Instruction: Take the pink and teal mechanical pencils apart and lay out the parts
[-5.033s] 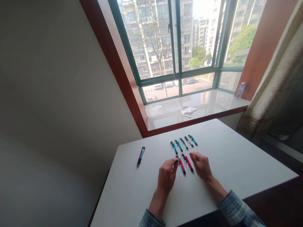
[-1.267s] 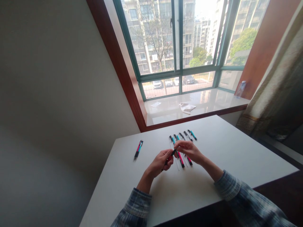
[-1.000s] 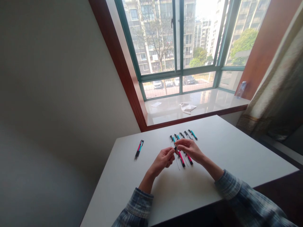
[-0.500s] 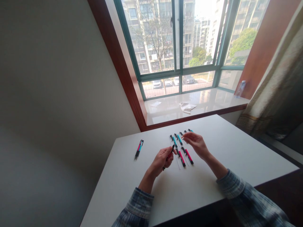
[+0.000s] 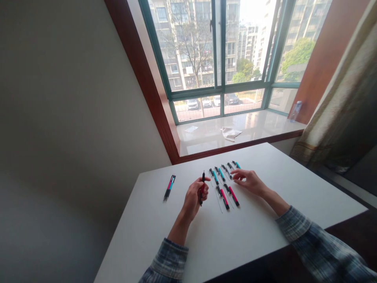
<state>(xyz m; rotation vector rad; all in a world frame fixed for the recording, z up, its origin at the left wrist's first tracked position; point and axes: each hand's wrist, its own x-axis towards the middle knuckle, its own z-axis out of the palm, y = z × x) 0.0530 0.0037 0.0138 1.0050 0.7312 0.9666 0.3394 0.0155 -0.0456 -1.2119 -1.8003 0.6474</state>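
Note:
My left hand [image 5: 194,196] is closed around a red and black pen [image 5: 202,188], held nearly upright with its thin tip pointing up. My right hand [image 5: 249,181] hovers low over the table, its thumb and index finger apart, close to a small black pen part [image 5: 231,177]. Between the hands lie pens taken apart, in two rows. The far row has turquoise barrels [image 5: 222,174] and black pieces. In the near row are a red barrel [image 5: 224,199] and another red barrel [image 5: 234,195], with black clip parts and thin refills [image 5: 220,204] beside them.
Two whole pens [image 5: 169,188], one red and one turquoise, lie side by side on the left of the white table [image 5: 159,236]. Behind it, the window sill [image 5: 203,137] bears a crumpled cloth [image 5: 231,133] and a clear bottle [image 5: 295,111]. A curtain [image 5: 321,114] hangs at right.
Earlier both hands met at the black pen end. Since then my right hand has moved away to the right and its fingers have parted. My left hand has shifted left and turned the pen upright.

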